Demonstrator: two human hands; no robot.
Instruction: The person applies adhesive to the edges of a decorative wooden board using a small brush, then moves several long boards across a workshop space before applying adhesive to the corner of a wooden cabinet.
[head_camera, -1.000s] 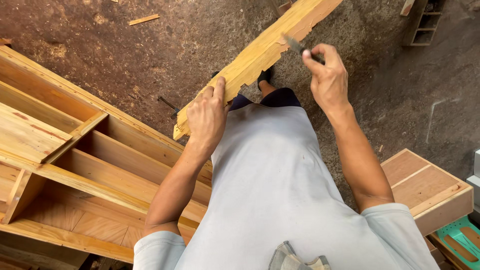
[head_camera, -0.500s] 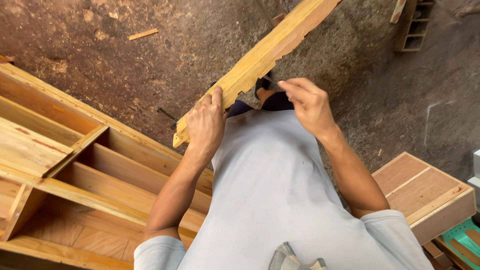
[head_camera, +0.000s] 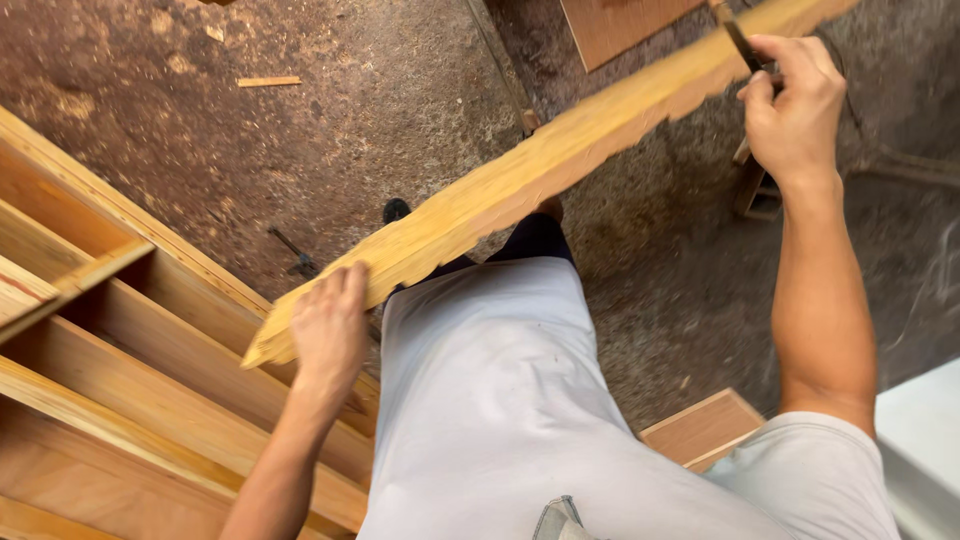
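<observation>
- Board runs slantwise across the view, from beside the left hand up to the right hand and on past it out of the picture.
- Scalloped cuts show along the lower edge, from near the left hand up to about the right hand; that much of the shaping looks done, in my judgement. The surface is blurred, so I cannot tell how clean the cuts are or what is left to do.
- Left hand lies with fingers stretched flat over the low end of the board, palm down, pressing rather than gripping; nothing is enclosed in it.
- Right hand is curled closed around a thin dark tool, whose tip meets the board just above the knuckles. Whether it is a file, a blade or a pencil I cannot tell.
- Wooden frame with open compartments lies on the floor left of and below the left hand, apart from the board.
- Small wooden panel sits below the right elbow.
- Loose stick lies on the dusty floor well above the left hand.
</observation>
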